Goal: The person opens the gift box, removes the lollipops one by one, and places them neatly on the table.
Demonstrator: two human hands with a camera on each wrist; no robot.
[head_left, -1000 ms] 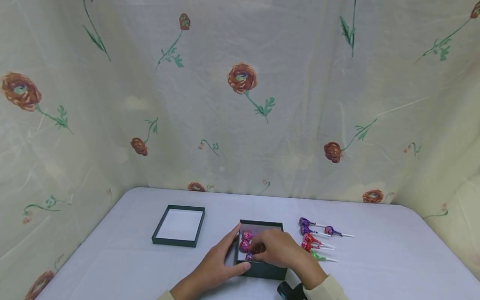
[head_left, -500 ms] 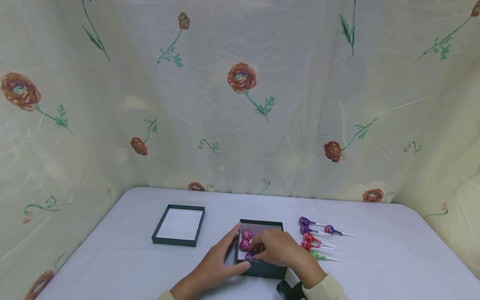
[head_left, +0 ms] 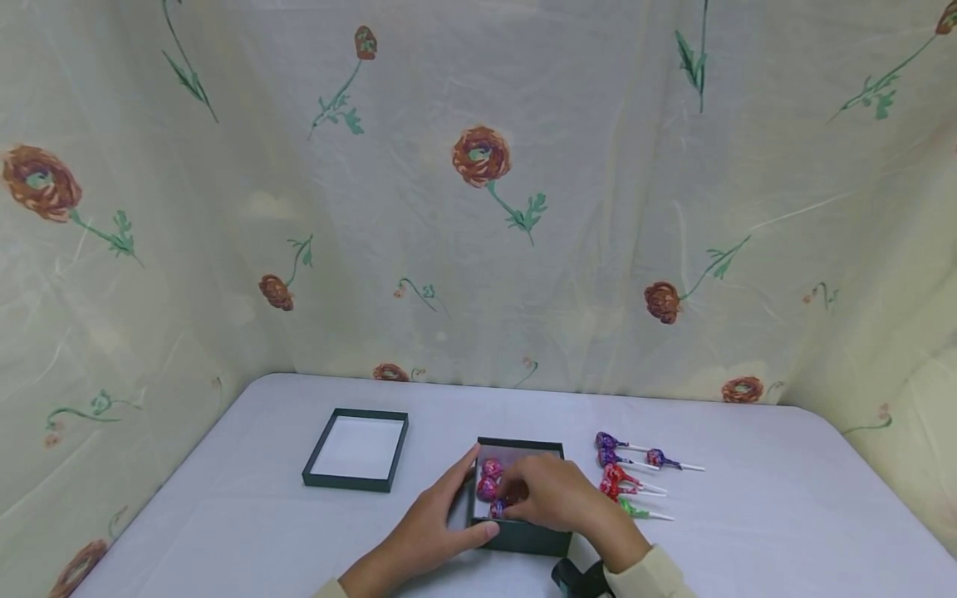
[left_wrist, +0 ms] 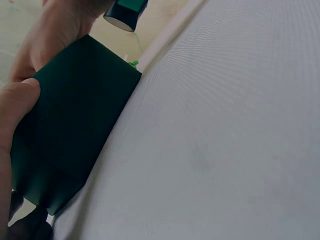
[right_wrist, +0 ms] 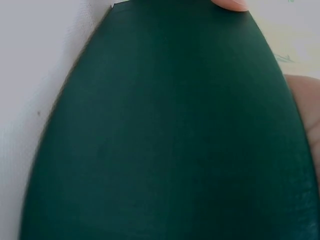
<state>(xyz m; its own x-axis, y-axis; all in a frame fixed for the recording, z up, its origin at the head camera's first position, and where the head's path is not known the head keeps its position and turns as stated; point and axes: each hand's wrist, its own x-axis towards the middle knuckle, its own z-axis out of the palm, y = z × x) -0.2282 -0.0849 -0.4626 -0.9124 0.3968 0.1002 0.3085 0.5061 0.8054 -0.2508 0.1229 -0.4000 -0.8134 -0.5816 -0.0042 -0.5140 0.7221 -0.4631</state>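
**Both hands at the dark green box, lollipops inside and beside it**

1. Box position. The dark green box (head_left: 521,534) sits on the white table (head_left: 763,531), near the 6 o'clock edge of the head view and slightly right of centre. Its open top faces up. The left wrist view shows its outer wall as a plain dark green face; the right wrist view is filled almost entirely by that same wall.

2. Left hand. The left hand (head_left: 437,519) rests against the box's 9 o'clock side. The fingers lie fairly straight along that wall, pointing toward 12 o'clock, and the thumb presses the near wall at the 7 o'clock corner. The hand braces the box rather than wrapping it.

3. Right hand. The right hand (head_left: 557,497) reaches over the box from 4 o'clock, fingers curled down into the interior. The fingertips are at a wrapped lollipop (head_left: 499,507) near the box's near-left corner. Whether they actually pinch it cannot be told; the hand hides the contact.

4. Box contents. Two pink lollipops (head_left: 489,478) lie inside, at the left of the interior.

5. Surroundings. A cluster of loose lollipops (head_left: 626,477), purple, red and green, lies on the table at 3 o'clock of the box, sticks pointing to 3 o'clock. The box lid (head_left: 357,448), white inside, lies upturned at 10 o'clock of the box, well apart. A floral curtain (head_left: 478,191) backs the table.
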